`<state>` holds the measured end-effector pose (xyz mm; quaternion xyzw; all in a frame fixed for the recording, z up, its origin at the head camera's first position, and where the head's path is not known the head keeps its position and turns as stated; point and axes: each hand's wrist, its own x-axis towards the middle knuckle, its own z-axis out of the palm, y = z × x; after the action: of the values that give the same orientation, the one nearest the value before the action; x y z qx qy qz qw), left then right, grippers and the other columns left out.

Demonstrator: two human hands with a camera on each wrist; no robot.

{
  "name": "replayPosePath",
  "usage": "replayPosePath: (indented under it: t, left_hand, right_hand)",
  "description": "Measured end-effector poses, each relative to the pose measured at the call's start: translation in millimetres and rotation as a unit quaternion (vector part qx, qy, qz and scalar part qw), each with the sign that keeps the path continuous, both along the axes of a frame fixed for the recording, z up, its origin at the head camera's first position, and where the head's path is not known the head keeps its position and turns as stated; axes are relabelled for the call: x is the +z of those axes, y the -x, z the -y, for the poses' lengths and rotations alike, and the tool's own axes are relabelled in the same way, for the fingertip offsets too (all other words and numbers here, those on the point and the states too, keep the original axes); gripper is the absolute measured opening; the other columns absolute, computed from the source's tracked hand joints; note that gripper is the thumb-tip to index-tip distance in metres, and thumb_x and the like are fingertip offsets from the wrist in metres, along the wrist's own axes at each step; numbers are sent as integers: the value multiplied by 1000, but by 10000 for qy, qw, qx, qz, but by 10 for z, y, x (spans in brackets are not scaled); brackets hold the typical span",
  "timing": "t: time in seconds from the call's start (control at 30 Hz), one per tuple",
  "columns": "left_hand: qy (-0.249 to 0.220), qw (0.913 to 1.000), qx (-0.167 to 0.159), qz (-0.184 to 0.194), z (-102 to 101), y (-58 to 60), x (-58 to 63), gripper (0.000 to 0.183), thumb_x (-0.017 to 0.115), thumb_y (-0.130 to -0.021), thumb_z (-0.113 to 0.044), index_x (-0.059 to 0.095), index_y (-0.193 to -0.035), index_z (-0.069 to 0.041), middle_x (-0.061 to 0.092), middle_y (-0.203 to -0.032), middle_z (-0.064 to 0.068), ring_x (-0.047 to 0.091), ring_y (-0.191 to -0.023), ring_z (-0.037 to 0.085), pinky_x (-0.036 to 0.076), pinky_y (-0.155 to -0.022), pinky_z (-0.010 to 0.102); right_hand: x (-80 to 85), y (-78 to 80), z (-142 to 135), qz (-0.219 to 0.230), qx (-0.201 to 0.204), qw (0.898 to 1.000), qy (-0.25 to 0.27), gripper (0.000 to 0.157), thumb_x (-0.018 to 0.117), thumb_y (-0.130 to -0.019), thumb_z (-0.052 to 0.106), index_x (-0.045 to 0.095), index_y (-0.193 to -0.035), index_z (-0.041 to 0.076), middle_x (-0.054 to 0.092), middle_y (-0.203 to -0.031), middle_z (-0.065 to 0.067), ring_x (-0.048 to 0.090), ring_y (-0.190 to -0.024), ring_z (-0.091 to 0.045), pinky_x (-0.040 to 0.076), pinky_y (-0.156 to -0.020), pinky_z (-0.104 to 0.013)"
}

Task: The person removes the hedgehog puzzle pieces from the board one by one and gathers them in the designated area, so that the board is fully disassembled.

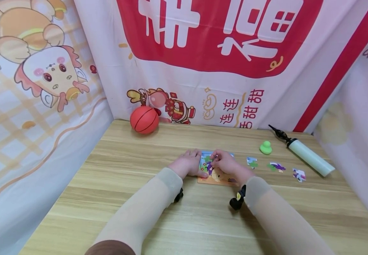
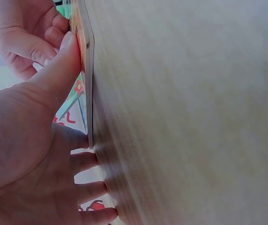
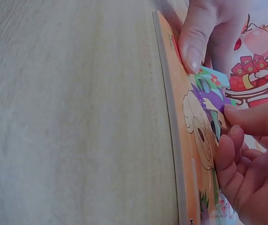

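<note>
A thin jigsaw puzzle board (image 1: 214,181) with an orange border and a colourful cartoon picture lies on the wooden table. My left hand (image 1: 188,163) rests at its left side. In the left wrist view, the left thumb (image 2: 67,58) presses on the board's face while the other fingers stretch out straight onto the table. Over the middle of the board, my right hand (image 1: 226,163) pinches a puzzle piece (image 3: 223,123) between thumb and finger. That piece is tilted up against the picture and partly hidden by the fingers. Part of the board is covered by both hands.
Right of the board lie three loose pieces: a blue-green piece (image 1: 252,162), a purple-green piece (image 1: 277,166) and a purple-white piece (image 1: 299,175). Behind them are a green knob-shaped toy (image 1: 265,147) and a hand pump (image 1: 311,157). A red ball (image 1: 144,119) sits at the back left.
</note>
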<state>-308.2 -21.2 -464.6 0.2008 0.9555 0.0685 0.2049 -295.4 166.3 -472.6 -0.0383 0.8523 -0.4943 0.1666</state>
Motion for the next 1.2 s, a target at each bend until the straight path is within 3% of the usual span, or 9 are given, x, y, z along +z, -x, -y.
replayPosePath:
  t: [0.17, 0.4, 0.6, 0.7, 0.93, 1.2]
  left_hand:
    - [28, 9999, 79, 106, -10, 16, -8, 110, 59, -81, -74, 15, -160, -12, 11, -165, 7, 10, -148, 35, 12, -118, 48]
    - [-9, 10000, 63, 54, 12, -53, 67, 108, 59, -83, -73, 15, -160, -12, 11, -165, 6, 11, -148, 35, 13, -118, 47]
    - [61, 9999, 102, 120, -5, -8, 11, 109, 58, -82, -74, 12, -160, -13, 9, -165, 5, 8, -149, 33, 11, -119, 46]
    - [133, 9997, 135, 160, -19, 54, -53, 112, 59, -80, -76, 11, -160, -14, 9, -165, 5, 8, -149, 33, 12, -118, 47]
    - [93, 10000, -30, -11, -1, -55, 80, 107, 58, -84, -71, 12, -160, -11, 10, -165, 8, 9, -148, 34, 13, -118, 46]
    - [92, 10000, 8, -5, -5, -44, 51, 110, 61, -82, -72, 13, -160, -11, 9, -165, 7, 8, -148, 35, 13, -118, 47]
  right_hand:
    - [-8, 10, 3, 0, -58, 10000, 14, 15, 61, -96, 1, 59, -110, 5, 55, -91, -10, 49, -65, -21, 42, -54, -27]
    - [-20, 17, 1, -81, 61, 9999, -140, 6, 64, -97, 9, 65, -99, 3, 57, -85, -8, 49, -59, -19, 41, -52, -27]
    - [14, 5, 20, -99, 65, 9995, -283, 4, 62, -98, 10, 64, -98, 6, 57, -88, -8, 51, -70, -22, 42, -61, -30]
    - [26, -1, 28, -70, 18, 9995, -295, 4, 62, -98, 9, 64, -98, 6, 57, -90, -9, 51, -75, -24, 42, -65, -31]
    - [16, 0, 40, -21, -105, 9996, -262, 5, 62, -98, 10, 64, -98, 5, 57, -89, -8, 51, -78, -24, 42, -68, -32]
    - [58, 11, 72, 162, -462, 9983, -302, 9, 58, -100, 10, 62, -97, 2, 55, -85, -7, 49, -74, -22, 40, -65, -32]
